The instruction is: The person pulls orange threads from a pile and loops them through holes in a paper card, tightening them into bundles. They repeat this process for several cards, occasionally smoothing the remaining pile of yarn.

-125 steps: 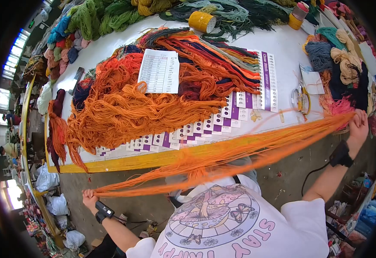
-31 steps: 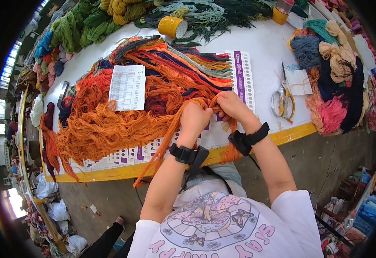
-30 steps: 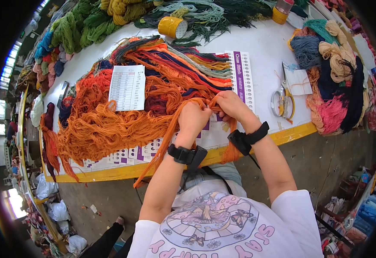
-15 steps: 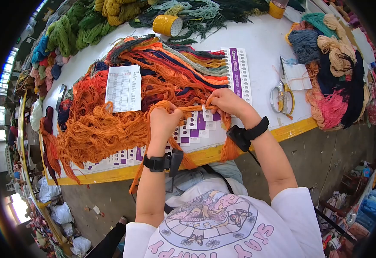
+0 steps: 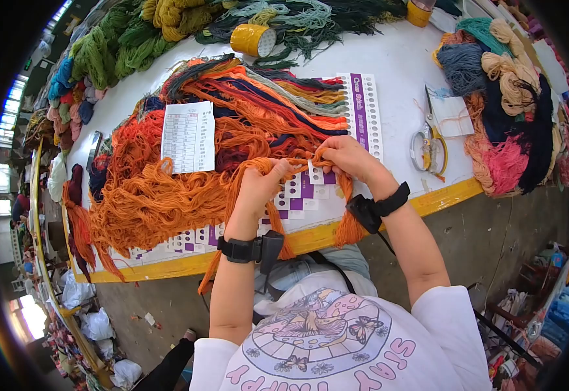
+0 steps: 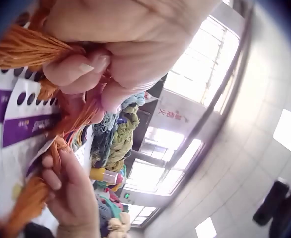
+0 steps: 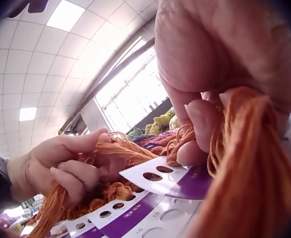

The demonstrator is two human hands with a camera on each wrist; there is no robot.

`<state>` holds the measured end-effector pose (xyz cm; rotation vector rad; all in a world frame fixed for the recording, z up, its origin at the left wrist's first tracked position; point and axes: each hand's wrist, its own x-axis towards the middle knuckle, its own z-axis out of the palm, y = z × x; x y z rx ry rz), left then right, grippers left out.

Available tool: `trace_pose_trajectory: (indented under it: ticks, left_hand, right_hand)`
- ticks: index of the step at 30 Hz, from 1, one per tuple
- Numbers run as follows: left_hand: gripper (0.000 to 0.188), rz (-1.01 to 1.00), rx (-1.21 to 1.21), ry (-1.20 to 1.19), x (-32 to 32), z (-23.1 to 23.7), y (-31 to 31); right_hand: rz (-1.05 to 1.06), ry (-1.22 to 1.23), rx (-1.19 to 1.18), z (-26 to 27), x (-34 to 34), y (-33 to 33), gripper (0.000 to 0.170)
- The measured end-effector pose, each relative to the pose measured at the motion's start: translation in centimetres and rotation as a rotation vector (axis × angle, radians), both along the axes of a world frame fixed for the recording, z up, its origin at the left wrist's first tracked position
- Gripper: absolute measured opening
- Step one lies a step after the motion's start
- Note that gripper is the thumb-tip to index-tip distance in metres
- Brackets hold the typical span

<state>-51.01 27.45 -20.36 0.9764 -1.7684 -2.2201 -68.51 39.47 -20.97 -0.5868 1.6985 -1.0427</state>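
Note:
In the head view both hands work over the front of the table on a skein of orange thread (image 5: 293,165). My left hand (image 5: 257,188) pinches the skein between thumb and fingers, and strands hang below it. My right hand (image 5: 348,156) grips the other part close to the holes of a white-and-purple punched thread card (image 5: 315,173). In the right wrist view the card's corner (image 7: 158,177) stands under the right fingertips, with the thread bunched at its edge. A thick orange tail (image 7: 252,163) drops from the right hand. The right palm partly hides the grip.
A heap of orange thread (image 5: 160,208) lies to the left, with a printed list (image 5: 188,138) on top. Scissors (image 5: 429,146) lie to the right, near piled skeins (image 5: 509,150). Yellow tape (image 5: 253,40) stands at the back. Yellow trim (image 5: 421,205) marks the table's front edge.
At first the hands stretched the skein wide apart in front of the body. Later they met at the cards; the left hand then drew leftward and has come slightly back right.

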Motion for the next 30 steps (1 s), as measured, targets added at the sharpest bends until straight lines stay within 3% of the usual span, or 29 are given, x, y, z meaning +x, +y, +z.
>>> trace_pose_trajectory:
  ticks: [4,8,12,15,16,19,22,25,26,27,30]
  left_hand:
    - [0.029,0.029,0.614,0.258,-0.2,0.1,0.1]
    - [0.031,0.049,0.836,0.479,-1.2,0.0,1.5]
    - [0.03,-0.189,0.169,0.229,-2.0,-0.6,2.1]
    - [0.027,-0.426,-0.389,0.211,-2.7,-0.5,2.1]
    - [0.025,-0.499,-0.417,0.061,-2.9,0.1,1.9]
    - [0.022,-0.506,-0.462,-0.053,-3.6,0.7,2.5]
    - [0.024,-0.57,-0.746,0.08,-3.9,-1.1,1.5]
    - [0.029,-0.255,0.401,0.105,-2.8,-0.5,0.2]
    - [0.035,-0.058,0.583,0.213,-2.4,-0.8,-0.2]
    - [0.031,0.053,0.757,0.308,-1.8,-0.9,-0.6]
    - [0.034,0.207,0.677,0.453,0.6,1.7,-1.8]
  right_hand:
    - [-0.03,-0.021,-0.037,-0.4,0.0,0.1,0.014]
    - [0.049,0.042,-0.062,0.1,0.0,0.5,0.012]
    - [0.071,0.43,-0.4,-0.9,1.3,1.2,0.022]
    - [0.142,0.618,-0.354,1.1,1.6,1.4,0.02]
    - [0.152,0.645,-0.36,0.7,1.3,1.2,0.018]
    - [0.232,0.485,-0.371,-0.1,0.5,0.8,0.014]
    - [0.242,0.144,-0.434,-1.7,-1.4,0.4,0.01]
    - [0.267,-0.068,-0.195,-0.3,-3.1,0.6,0.007]
    - [0.291,-0.1,-0.2,-0.4,-3.4,0.6,0.007]
    - [0.285,-0.113,-0.182,-0.1,-3.5,0.5,0.007]
    - [0.266,-0.137,-0.14,0.8,-3.2,0.6,0.007]
